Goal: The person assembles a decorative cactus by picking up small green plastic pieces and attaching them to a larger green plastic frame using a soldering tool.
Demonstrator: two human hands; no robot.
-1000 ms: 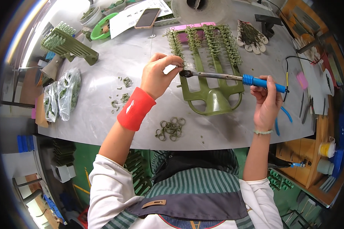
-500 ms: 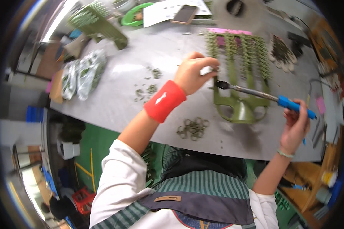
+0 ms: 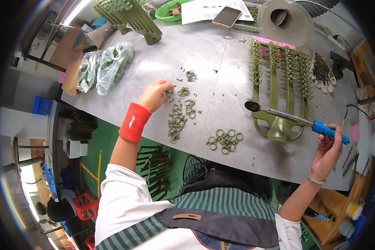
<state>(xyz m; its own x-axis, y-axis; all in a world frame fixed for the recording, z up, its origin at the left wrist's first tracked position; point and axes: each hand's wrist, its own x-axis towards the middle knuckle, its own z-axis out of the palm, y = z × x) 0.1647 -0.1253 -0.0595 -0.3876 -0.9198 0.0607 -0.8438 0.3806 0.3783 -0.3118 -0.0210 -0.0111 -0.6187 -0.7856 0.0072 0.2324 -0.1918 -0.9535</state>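
My right hand grips the blue handle of a soldering iron. The iron's broad dark tip points left, over the near part of a green pronged frame. Rows of small green rings line the frame's prongs. Over on the left, my left hand has its fingertips pinched together beside loose green rings. Something small and greyish shows at those fingertips, too small to name. A second cluster of green rings lies near the table's front edge, between my hands.
Clear plastic bags with green pieces lie at the left. Another green frame stands at the back left. At the back are a green bowl, a phone and a grey round device. A stained glove lies right of the frame.
My left hand has moved from the frame leftward to the loose rings. The right hand still holds the soldering iron by the frame. The whole view has shifted slightly.
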